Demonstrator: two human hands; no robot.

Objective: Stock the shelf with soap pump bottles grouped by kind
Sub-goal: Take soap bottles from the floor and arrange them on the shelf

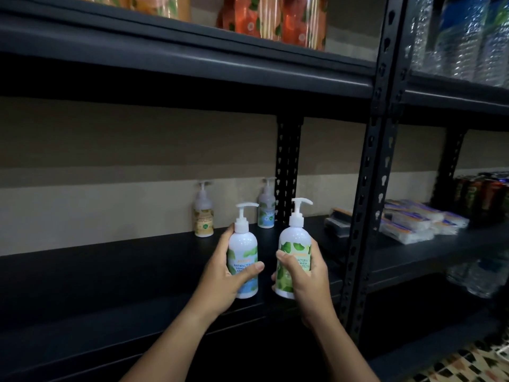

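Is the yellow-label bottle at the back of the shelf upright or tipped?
Upright: the yellow-label bottle stands on its base on the shelf, pump on top.

Two bare forearms, no sleeves; left hand [230, 267], right hand [305, 277] ungloved, short nails.

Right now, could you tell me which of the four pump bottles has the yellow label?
The yellow-labelled bottle, standing far left against the back wall; the other three show blue or green.

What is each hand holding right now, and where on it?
Left hand grips the blue-label bottle around its body. Right hand grips the green-label bottle around its body.
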